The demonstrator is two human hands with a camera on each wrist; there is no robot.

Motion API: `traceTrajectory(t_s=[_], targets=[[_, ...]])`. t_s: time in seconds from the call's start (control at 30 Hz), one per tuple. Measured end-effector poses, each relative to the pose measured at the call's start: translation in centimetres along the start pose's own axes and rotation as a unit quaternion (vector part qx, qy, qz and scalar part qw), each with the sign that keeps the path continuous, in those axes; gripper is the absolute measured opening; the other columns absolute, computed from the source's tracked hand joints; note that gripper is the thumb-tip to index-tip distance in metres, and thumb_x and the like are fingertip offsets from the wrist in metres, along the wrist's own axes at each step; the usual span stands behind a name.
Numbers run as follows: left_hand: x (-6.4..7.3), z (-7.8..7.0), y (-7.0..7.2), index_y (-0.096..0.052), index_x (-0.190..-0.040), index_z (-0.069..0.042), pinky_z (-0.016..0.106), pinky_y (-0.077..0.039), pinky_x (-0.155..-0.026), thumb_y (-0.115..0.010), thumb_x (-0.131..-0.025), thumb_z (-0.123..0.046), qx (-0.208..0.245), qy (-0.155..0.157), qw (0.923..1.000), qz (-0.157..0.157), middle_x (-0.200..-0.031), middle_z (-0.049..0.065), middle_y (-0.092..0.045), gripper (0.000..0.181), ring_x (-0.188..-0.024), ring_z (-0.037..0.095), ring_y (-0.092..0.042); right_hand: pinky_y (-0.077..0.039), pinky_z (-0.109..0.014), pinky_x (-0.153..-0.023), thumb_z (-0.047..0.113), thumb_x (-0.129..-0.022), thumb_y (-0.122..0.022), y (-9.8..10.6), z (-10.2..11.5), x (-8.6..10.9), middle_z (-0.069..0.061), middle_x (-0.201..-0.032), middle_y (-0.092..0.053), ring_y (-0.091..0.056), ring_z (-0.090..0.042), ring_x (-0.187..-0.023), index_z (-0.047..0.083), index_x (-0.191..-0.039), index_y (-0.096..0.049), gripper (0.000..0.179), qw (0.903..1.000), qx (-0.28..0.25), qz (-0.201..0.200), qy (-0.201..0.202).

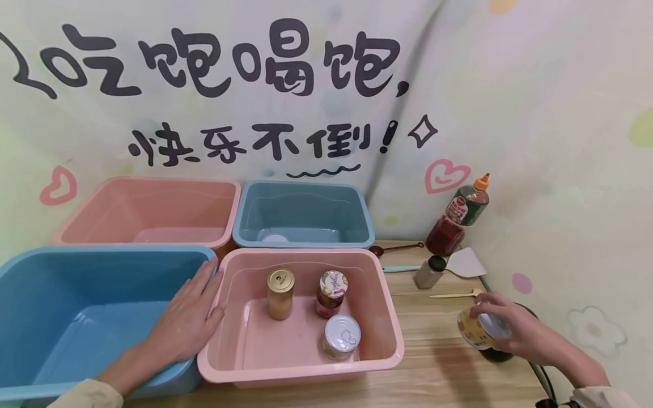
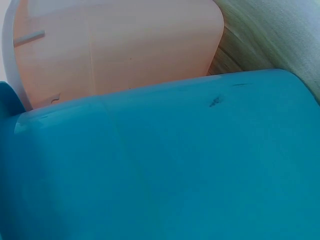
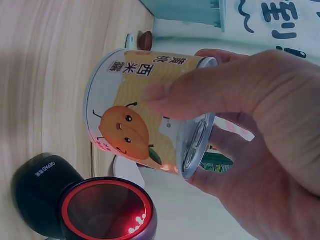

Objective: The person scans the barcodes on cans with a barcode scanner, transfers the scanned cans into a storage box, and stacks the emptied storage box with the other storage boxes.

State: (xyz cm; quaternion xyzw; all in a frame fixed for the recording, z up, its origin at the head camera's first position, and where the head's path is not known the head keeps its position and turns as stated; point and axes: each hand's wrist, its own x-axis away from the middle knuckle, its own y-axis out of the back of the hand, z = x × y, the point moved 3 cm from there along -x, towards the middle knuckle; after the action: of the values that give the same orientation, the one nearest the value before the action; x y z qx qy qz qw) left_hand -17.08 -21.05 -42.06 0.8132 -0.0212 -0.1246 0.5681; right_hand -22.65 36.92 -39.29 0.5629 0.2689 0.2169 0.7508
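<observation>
My right hand (image 1: pixel 525 328) grips a pull-tab can (image 3: pixel 135 110) by its upper end, thumb on one side and fingers on the other. The can's yellow label carries a cartoon fruit. Close below it is a black device (image 3: pixel 35 195) with a red-ringed round window. My left hand (image 1: pixel 186 314) rests with extended fingers on the rim of the large blue bin (image 1: pixel 117 250), beside the front pink bin (image 1: pixel 306 372). Inside that pink bin stand a gold-lidded jar (image 1: pixel 280 297), a jar with a patterned lid (image 1: pixel 331 292) and a silver-topped can (image 1: pixel 342 337).
Behind are another pink bin (image 1: pixel 153 180) and a smaller blue bin (image 1: pixel 306 186). At the right back stand a sauce bottle (image 1: pixel 454 218) and a black-capped shaker (image 1: pixel 431 272). A white spatula (image 1: pixel 466 263), a brown spoon (image 1: pixel 377 250) and a yellowish utensil (image 1: pixel 454 294) lie nearby.
</observation>
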Motion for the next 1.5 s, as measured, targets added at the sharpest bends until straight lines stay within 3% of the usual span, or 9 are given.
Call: traceTrajectory(t_s=[0.33,0.53,0.63,0.83,1.0,1.27,1.5], targets=[[-0.5,-0.1,0.3,-0.031,-0.154,0.003,0.067,-0.028,-0.114,-0.056,-0.097,-0.024,-0.002,0.000,1.0000,0.009,-0.166,0.020,-0.017,0.067,-0.153,0.042,-0.017,-0.049,-0.021,-0.064,0.002,-0.053,-0.091,-0.8,0.0,0.0,-0.007,-0.118,-0.056,-0.061,-0.024,-0.092,0.030,-0.106,-0.065,0.065,0.9982,0.031,0.049,0.013],[-0.6,-0.2,0.3,-0.030,-0.154,0.002,0.067,-0.028,-0.115,-0.055,-0.098,-0.024,-0.004,-0.003,0.9998,0.019,-0.166,0.020,-0.017,0.067,-0.152,0.043,-0.018,-0.051,-0.023,-0.066,0.003,-0.056,-0.091,0.1,1.0,-1.1,-0.007,-0.120,-0.057,-0.059,-0.021,-0.096,0.030,-0.106,-0.065,0.063,0.9996,0.015,0.022,0.009],[-0.5,-0.3,0.2,-0.031,-0.154,0.003,0.066,-0.029,-0.115,-0.055,-0.098,-0.024,-0.007,-0.003,0.9998,0.018,-0.166,0.021,-0.018,0.067,-0.152,0.043,-0.019,-0.057,-0.033,-0.065,0.004,-0.058,-0.091,1.7,1.8,-2.7,-0.010,-0.122,-0.057,-0.060,-0.027,-0.098,0.026,-0.107,-0.067,0.059,1.0000,0.006,0.002,0.003],[-0.1,-0.1,0.1,-0.032,-0.153,0.004,0.066,-0.030,-0.114,-0.057,-0.097,-0.024,-0.008,0.003,0.9999,0.013,-0.165,0.022,-0.019,0.067,-0.151,0.044,-0.020,-0.057,-0.034,-0.066,0.007,-0.066,-0.090,5.5,3.9,-7.8,-0.017,-0.126,-0.057,-0.061,-0.035,-0.101,0.016,-0.118,-0.069,0.056,0.9999,0.008,-0.010,0.009],[0.1,0.1,0.1,-0.032,-0.153,0.004,0.067,-0.030,-0.114,-0.058,-0.097,-0.024,-0.010,0.005,0.9999,0.006,-0.165,0.022,-0.020,0.068,-0.151,0.044,-0.021,-0.057,-0.038,-0.072,0.012,-0.075,-0.085,6.4,6.0,-13.7,-0.019,-0.130,-0.058,-0.061,-0.034,-0.105,0.010,-0.128,-0.065,0.057,0.9996,-0.012,-0.009,0.025],[0.2,0.2,-0.2,-0.032,-0.154,0.003,0.066,-0.028,-0.115,-0.057,-0.098,-0.024,-0.005,0.014,0.9997,0.017,-0.166,0.021,-0.018,0.067,-0.152,0.042,-0.019,-0.058,-0.042,-0.080,0.023,-0.075,-0.085,4.5,9.1,-23.7,-0.017,-0.137,-0.057,-0.061,-0.030,-0.105,0.012,-0.139,-0.059,0.069,0.9974,-0.052,0.040,0.029],[0.0,-0.2,0.0,-0.034,-0.153,0.003,0.066,-0.031,-0.114,-0.058,-0.097,-0.023,-0.014,0.001,0.9999,-0.004,-0.165,0.021,-0.021,0.066,-0.151,0.043,-0.022,-0.056,-0.043,-0.087,0.021,-0.073,-0.086,1.5,11.2,-30.5,-0.013,-0.132,-0.059,-0.058,-0.029,-0.109,0.013,-0.138,-0.059,0.071,0.9937,-0.066,0.085,0.032]])
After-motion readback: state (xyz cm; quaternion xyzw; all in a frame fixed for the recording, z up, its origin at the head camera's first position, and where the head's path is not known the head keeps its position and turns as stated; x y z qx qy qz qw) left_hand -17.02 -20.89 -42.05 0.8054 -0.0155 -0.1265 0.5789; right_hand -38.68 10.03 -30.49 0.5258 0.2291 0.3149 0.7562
